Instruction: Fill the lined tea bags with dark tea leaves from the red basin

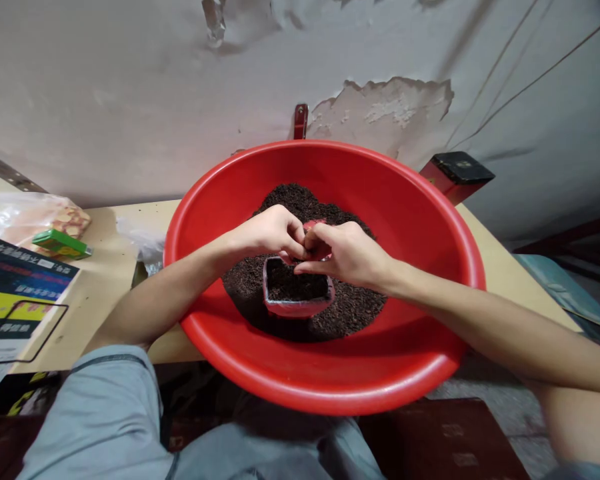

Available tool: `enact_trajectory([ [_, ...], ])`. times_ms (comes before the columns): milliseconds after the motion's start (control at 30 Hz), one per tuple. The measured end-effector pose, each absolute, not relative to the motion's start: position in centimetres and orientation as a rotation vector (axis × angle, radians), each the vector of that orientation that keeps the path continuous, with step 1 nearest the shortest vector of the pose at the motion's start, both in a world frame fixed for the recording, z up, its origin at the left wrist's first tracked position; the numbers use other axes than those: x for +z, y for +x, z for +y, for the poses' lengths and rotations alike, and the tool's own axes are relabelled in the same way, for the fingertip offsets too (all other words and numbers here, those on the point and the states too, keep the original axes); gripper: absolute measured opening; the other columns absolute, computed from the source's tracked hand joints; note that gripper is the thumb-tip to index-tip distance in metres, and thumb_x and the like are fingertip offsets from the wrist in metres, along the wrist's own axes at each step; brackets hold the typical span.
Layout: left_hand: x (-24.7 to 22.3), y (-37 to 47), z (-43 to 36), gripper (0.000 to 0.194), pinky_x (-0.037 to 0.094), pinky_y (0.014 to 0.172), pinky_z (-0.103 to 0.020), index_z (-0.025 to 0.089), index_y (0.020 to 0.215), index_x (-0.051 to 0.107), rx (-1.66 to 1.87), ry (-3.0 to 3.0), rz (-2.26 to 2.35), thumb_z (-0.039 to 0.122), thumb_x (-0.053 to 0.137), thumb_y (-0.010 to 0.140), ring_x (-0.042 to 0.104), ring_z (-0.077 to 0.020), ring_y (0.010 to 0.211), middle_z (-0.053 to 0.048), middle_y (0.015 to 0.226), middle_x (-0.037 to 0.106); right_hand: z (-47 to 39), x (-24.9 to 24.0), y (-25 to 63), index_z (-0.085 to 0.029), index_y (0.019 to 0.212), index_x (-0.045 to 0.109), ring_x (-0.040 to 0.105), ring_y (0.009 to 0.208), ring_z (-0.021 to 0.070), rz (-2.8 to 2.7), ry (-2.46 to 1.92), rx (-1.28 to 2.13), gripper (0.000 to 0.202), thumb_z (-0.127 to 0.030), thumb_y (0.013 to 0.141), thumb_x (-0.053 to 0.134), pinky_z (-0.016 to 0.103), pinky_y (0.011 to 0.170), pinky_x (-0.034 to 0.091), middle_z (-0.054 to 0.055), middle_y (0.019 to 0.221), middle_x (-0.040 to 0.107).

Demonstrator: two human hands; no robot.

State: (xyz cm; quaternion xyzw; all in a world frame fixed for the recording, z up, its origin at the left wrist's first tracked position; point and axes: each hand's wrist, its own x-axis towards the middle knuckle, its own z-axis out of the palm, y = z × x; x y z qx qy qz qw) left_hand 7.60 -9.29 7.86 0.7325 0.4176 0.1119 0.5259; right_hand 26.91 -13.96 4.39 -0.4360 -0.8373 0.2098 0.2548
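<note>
A large red basin (340, 383) holds a heap of dark, loose grains (360, 310) that look like dried tea leaves. Among them sits a small open box (300, 308), reddish with a pale, shiny rim, filled with the same dark bits. Over its far edge my left hand (273, 233) and my right hand (353, 253) meet, fingertips pinched together. A bit of reddish material shows between and behind the fingers; whether it belongs to the box I cannot tell. What exactly the fingertips grip is hidden.
The basin stands on a pale wooden table (105, 280) against a peeling wall. At left lie a printed carton (20, 287), a small green box (63, 244) and clear plastic bags (25, 217). A black-topped red tin (457, 175) stands behind the basin at right.
</note>
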Motion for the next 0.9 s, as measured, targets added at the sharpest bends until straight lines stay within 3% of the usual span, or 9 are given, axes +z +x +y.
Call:
enact_trajectory([
  [367, 7.2, 7.4, -8.9, 0.008, 0.060, 0.065, -0.024, 0.015, 0.069, 0.076, -0.006, 1.803, 0.925, 0.008, 0.076, 0.068, 0.071, -0.0137, 0.063, 0.001, 0.065, 0.073, -14.5, 4.3, 27.0, -0.021, 0.079, 0.068, 0.065, 0.059, 0.0119, -2.343, -0.989, 0.735, 0.016, -0.023, 0.084, 0.083, 0.023, 0.055, 0.043, -0.003, 0.067, 0.072],
  [500, 7.5, 7.3, -8.7, 0.006, 0.057, 0.066, -0.023, 0.016, 0.075, 0.080, -0.086, 1.912, 0.916, 0.012, 0.079, 0.071, 0.073, -0.0155, 0.066, 0.000, 0.070, 0.076, -13.4, 3.6, 27.5, -0.019, 0.074, 0.070, 0.064, 0.058, 0.0121, -2.444, -0.866, 0.708, 0.015, -0.020, 0.088, 0.075, 0.024, 0.057, 0.043, 0.000, 0.067, 0.073],
  [633, 7.9, 7.1, -8.7, 0.012, 0.050, 0.063, -0.021, 0.018, 0.080, 0.082, -0.111, 2.149, 0.905, 0.013, 0.082, 0.069, 0.069, -0.0131, 0.063, 0.002, 0.066, 0.073, -12.1, 3.6, 28.5, -0.019, 0.083, 0.076, 0.064, 0.061, 0.0122, -2.537, -0.811, 0.731, 0.005, -0.020, 0.088, 0.075, 0.025, 0.060, 0.045, 0.000, 0.072, 0.074],
  [900, 8.4, 6.4, -8.2, 0.015, 0.046, 0.063, -0.020, 0.016, 0.090, 0.083, -0.075, 2.266, 0.796, 0.016, 0.077, 0.076, 0.067, -0.0110, 0.063, 0.002, 0.073, 0.076, -11.7, 5.0, 29.3, -0.020, 0.090, 0.079, 0.068, 0.076, 0.0138, -2.580, -0.576, 0.780, 0.019, -0.027, 0.099, 0.064, 0.027, 0.073, 0.052, 0.004, 0.088, 0.078],
])
